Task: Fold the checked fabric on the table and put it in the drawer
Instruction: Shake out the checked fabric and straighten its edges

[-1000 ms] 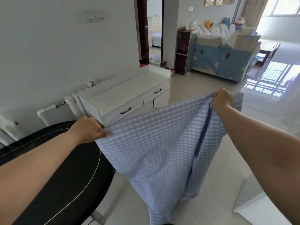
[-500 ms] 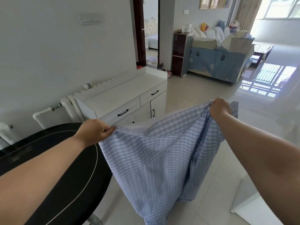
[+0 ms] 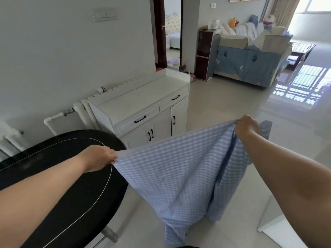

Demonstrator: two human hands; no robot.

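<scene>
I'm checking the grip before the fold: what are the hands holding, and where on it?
Both hold the blue-and-white checked fabric by its top edge: left hand grips one end, right hand the other.

Head-height view, forward and downward

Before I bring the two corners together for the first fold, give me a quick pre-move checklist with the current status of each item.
1. Left hand grips a top corner of the blue-and-white checked fabric: ok.
2. Right hand grips the opposite top corner: ok.
3. Top edge pulled straight between the hands: ok.
4. Fabric hanging flat in one layer: not ok; the right side is bunched into folds.
5. Bottom hem clear of the tiled floor: cannot tell.
6. Drawers of the white cabinet open to receive it: not ok; both shut.
</scene>
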